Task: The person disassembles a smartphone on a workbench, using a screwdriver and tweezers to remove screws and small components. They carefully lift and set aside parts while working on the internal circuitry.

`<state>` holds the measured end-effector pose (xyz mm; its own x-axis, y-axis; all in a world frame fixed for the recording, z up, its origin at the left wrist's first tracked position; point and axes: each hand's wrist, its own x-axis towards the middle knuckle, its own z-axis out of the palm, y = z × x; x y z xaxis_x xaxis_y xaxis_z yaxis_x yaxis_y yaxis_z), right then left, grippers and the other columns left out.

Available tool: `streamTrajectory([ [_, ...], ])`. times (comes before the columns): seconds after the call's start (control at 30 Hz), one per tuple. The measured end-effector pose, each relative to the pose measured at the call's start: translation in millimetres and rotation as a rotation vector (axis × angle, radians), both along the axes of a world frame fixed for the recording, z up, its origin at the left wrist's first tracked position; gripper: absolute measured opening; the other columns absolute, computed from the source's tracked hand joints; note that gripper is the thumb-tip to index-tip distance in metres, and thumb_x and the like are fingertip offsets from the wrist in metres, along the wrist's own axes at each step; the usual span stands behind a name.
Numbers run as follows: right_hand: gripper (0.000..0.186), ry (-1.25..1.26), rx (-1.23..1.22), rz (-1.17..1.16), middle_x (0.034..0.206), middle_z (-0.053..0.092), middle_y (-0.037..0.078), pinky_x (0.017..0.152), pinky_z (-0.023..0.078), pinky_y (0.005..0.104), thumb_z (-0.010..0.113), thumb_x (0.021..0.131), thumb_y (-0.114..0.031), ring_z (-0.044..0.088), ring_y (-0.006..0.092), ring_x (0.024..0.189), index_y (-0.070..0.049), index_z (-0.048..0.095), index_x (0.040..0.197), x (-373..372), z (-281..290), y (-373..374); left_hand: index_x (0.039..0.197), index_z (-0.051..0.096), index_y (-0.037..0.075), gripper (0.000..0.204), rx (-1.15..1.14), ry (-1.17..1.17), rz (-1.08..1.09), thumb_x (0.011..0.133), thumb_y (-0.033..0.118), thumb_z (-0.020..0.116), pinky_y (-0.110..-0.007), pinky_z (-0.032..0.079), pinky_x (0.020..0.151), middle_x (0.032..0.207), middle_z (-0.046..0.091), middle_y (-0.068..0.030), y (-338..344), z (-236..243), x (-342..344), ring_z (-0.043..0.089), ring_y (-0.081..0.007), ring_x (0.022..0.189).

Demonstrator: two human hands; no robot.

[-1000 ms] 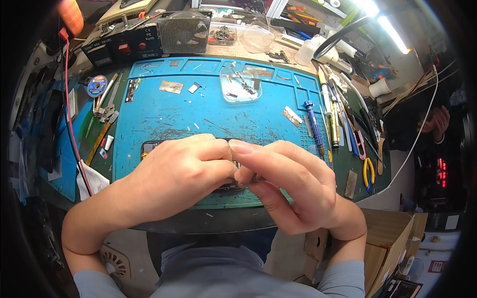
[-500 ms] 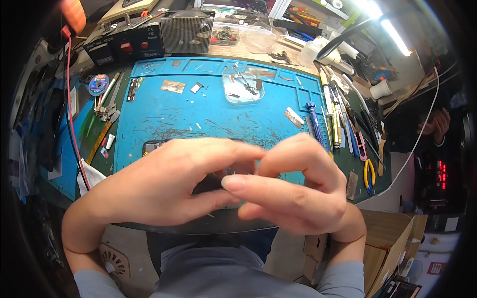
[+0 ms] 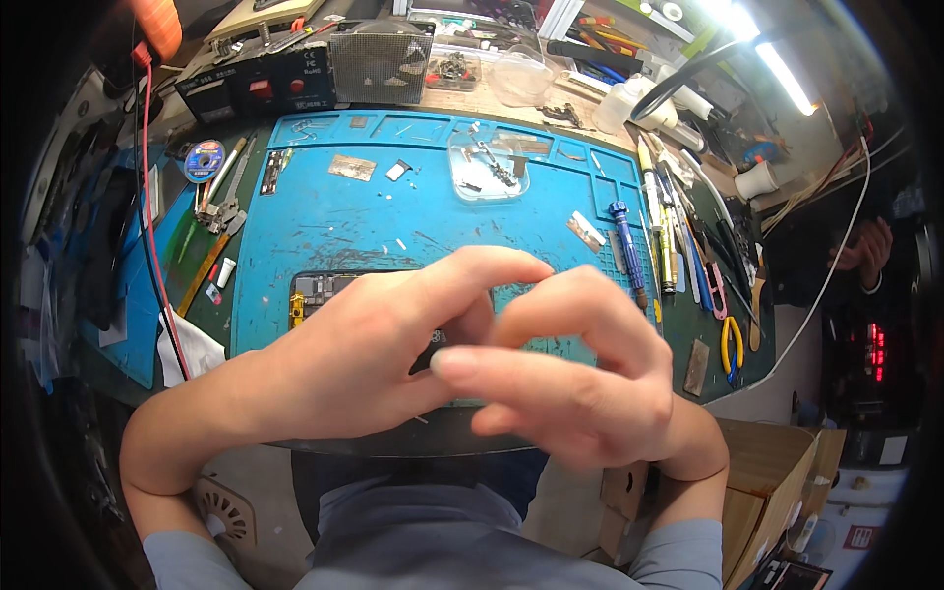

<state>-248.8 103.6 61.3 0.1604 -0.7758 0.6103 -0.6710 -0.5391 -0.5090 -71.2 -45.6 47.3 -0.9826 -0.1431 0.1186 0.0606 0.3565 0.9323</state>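
My left hand (image 3: pixel 369 339) hovers over the near part of the blue mat (image 3: pixel 315 216), fingers curved and thumb apart from them. Close against it, my right hand (image 3: pixel 600 379) is bent too, its fingers spread and slightly blurred. The fingertips of the two hands overlap in view, and I see nothing held in either. Under my left hand lies an opened phone (image 3: pixel 317 287), with a circuit board and a yellow part showing at its upper left. Most of the phone is hidden by my hands. A dark piece of it shows through the gap beside my left thumb.
A clear plastic box (image 3: pixel 492 195) with small parts stands on the mat. A blue screwdriver (image 3: pixel 625 241) lies at its right side, near pliers (image 3: pixel 731 346) and several tools. Solder wire (image 3: pixel 204 160) sits left. Red and black cables (image 3: pixel 152 226) hang at the left. Another person's hand (image 3: pixel 865 251) shows at right.
My left hand has shifted a little, uncovering more of the phone's upper left. The gap between my hands looks slightly wider. The bench has slid slightly right in view.
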Motion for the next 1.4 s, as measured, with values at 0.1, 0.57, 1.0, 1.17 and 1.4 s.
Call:
streamTrajectory([
  [0.1, 0.046, -0.05, 0.03, 0.025, 0.094, 0.068, 0.009, 0.072, 0.059, 0.0306, 0.078, 0.084, 0.012, 0.069, 0.0196, 0.08, -0.003, 0.082, 0.127, -1, -3, 3, 0.164, 0.046, 0.009, 0.075, 0.064, 0.038, -0.04, 0.096, -0.005, 0.075, -0.034, 0.06, 0.093, 0.111, 0.079, -0.0114, 1, -5, 0, 0.076, -0.0171, 0.105],
  [0.57, 0.041, -0.071, 0.171, 0.079, 0.113, 0.071, 0.018, 0.082, 0.062, 0.0376, 0.073, 0.096, 0.007, 0.073, 0.026, 0.095, 0.002, 0.074, 0.137, -1, 2, 2, 0.16, 0.051, 0.009, 0.079, -0.044, 0.085, -0.023, 0.09, 0.01, 0.087, -0.037, 0.061, 0.097, 0.142, 0.067, -0.0135, -3, -9, -5, 0.074, -0.023, 0.113],
  [1.0, 0.046, -0.074, 0.08, 0.063, 0.11, 0.071, 0.018, 0.076, 0.061, 0.0358, 0.076, 0.096, 0.005, 0.071, 0.0252, 0.09, 0.003, 0.07, 0.142, -2, -5, -1, 0.163, 0.049, 0.007, 0.086, -0.083, 0.063, -0.003, 0.089, 0.012, 0.091, -0.038, 0.06, 0.097, 0.132, 0.073, -0.0137, -4, -10, 0, 0.074, -0.0261, 0.113],
  [1.17, 0.05, 0.007, 0.041, 0.065, 0.113, 0.073, 0.019, 0.079, 0.063, 0.0349, 0.072, 0.094, 0.012, 0.075, 0.0256, 0.092, 0.007, 0.066, 0.144, -7, -4, -4, 0.146, 0.062, 0.006, 0.062, -0.18, 0.019, 0.006, 0.093, 0.023, 0.087, -0.042, 0.06, 0.084, 0.117, 0.073, -0.0121, -9, -6, -2, 0.074, -0.0312, 0.098],
  [1.4, 0.063, -0.03, 0.015, 0.011, 0.109, 0.072, 0.019, 0.08, 0.065, 0.035, 0.068, 0.096, 0.015, 0.077, 0.0261, 0.094, 0.007, 0.05, 0.156, -12, 0, 1, 0.102, 0.072, 0.007, 0.02, -0.354, 0.06, 0.004, 0.093, 0.021, 0.083, -0.044, 0.057, 0.078, 0.096, 0.07, -0.009, -14, -13, 1, 0.071, -0.0333, 0.093],
])
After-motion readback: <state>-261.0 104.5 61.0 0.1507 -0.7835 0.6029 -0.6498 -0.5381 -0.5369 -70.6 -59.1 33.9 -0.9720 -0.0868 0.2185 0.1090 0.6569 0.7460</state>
